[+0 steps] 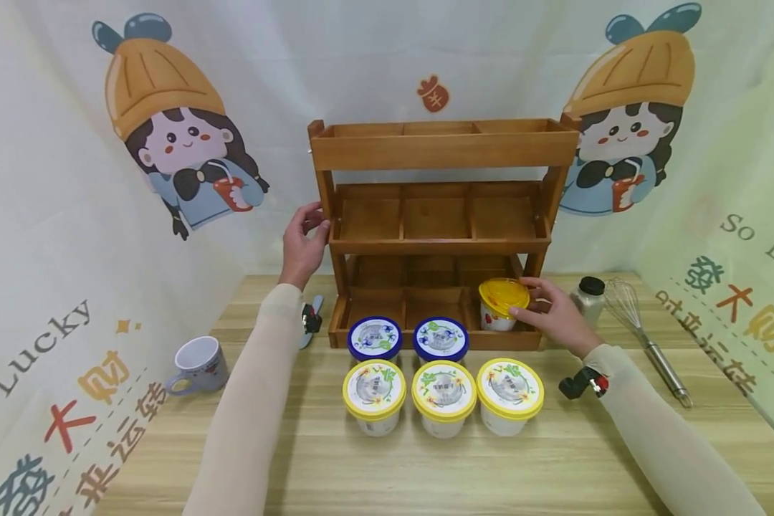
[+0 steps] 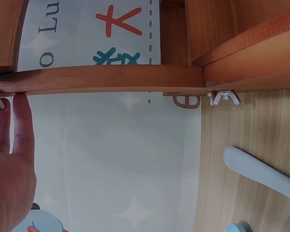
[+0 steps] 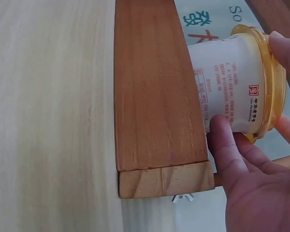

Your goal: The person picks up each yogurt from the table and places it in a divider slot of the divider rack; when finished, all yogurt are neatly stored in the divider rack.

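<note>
My right hand [image 1: 560, 319] grips a white paper cup with a clear yellow lid [image 1: 499, 304], tilted in the right compartment of the bottom tier of a three-tier wooden rack [image 1: 428, 247]. In the right wrist view, fingers and thumb wrap this cup [image 3: 232, 84] at its side and lid, behind the front board. My left hand [image 1: 304, 244] rests against the rack's left post; its fingers reach up straight to the wood [image 2: 111, 78] in the left wrist view. Before the rack stand two blue-lidded cups [image 1: 375, 338] and three yellow-lidded cups [image 1: 444, 389].
At the left stands a patterned mug [image 1: 203, 365], and a grey-blue spatula [image 2: 261, 171] lies beside the rack's left end. To the right are a black-capped jar [image 1: 590, 298] and a metal whisk [image 1: 648, 340]. Printed cloth [image 1: 277, 86] hangs behind and along both sides.
</note>
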The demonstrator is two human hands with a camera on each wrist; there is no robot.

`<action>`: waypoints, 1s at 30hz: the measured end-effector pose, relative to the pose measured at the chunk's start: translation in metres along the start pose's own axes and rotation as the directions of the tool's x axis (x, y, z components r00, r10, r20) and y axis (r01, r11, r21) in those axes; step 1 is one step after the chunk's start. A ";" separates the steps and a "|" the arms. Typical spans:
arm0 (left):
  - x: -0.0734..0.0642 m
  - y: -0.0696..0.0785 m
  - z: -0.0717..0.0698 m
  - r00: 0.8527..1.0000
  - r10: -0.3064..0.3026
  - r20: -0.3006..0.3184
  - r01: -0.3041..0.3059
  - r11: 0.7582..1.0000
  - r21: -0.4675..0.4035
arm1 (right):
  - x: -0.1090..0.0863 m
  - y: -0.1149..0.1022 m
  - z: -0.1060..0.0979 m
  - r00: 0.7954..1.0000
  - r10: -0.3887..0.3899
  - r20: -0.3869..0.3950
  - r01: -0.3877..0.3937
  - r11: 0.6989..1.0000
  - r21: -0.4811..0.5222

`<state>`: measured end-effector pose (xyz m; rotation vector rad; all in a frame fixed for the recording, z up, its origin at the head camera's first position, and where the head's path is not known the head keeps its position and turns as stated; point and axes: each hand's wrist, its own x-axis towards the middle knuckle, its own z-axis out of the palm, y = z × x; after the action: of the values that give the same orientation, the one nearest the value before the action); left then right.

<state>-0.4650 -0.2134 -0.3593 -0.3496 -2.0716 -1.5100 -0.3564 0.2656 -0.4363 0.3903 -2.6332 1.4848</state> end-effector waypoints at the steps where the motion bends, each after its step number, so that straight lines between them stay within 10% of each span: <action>1: 0.000 0.000 0.000 1.000 0.006 0.000 -0.006 1.000 0.002 | 0.000 0.001 0.000 1.000 -0.004 -0.004 0.004 1.000 -0.006; 30: 0.001 -0.004 0.002 0.999 0.042 -0.020 -0.041 0.999 0.007 | -0.021 -0.016 -0.014 0.998 -0.044 0.049 0.048 0.995 -0.093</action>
<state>-0.4683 -0.2131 -0.3621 -0.3709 -2.0405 -1.4766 -0.3328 0.2734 -0.4196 0.4794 -2.6977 1.3487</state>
